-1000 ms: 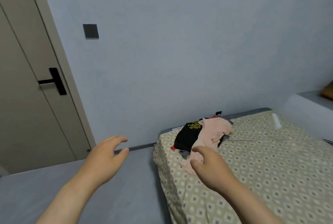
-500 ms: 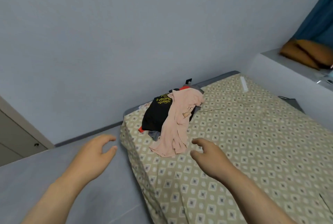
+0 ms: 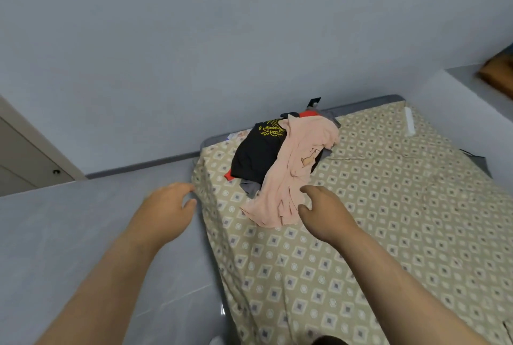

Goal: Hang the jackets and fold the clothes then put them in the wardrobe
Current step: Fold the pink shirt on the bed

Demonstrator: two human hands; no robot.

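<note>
A heap of clothes lies at the far left corner of the bed (image 3: 388,219). On top is a pale pink garment (image 3: 288,175), draped over a black shirt with a yellow print (image 3: 255,156); red and grey pieces show beneath. My right hand (image 3: 322,214) hovers just right of the pink garment's lower edge, fingers loosely curled, holding nothing. My left hand (image 3: 166,208) is stretched out over the floor beside the bed's corner, fingers relaxed and empty.
The bed has a beige patterned sheet and stands against a pale blue wall. Grey floor (image 3: 83,247) lies to the left. A door's lower corner (image 3: 25,161) shows at far left. A low ledge (image 3: 455,100) with an orange-brown cushion (image 3: 497,75) is at the right.
The view has swung from the door to the bed and moved closer. Both hands have come forward toward the clothes heap; the right hand now nearly reaches the pink garment.
</note>
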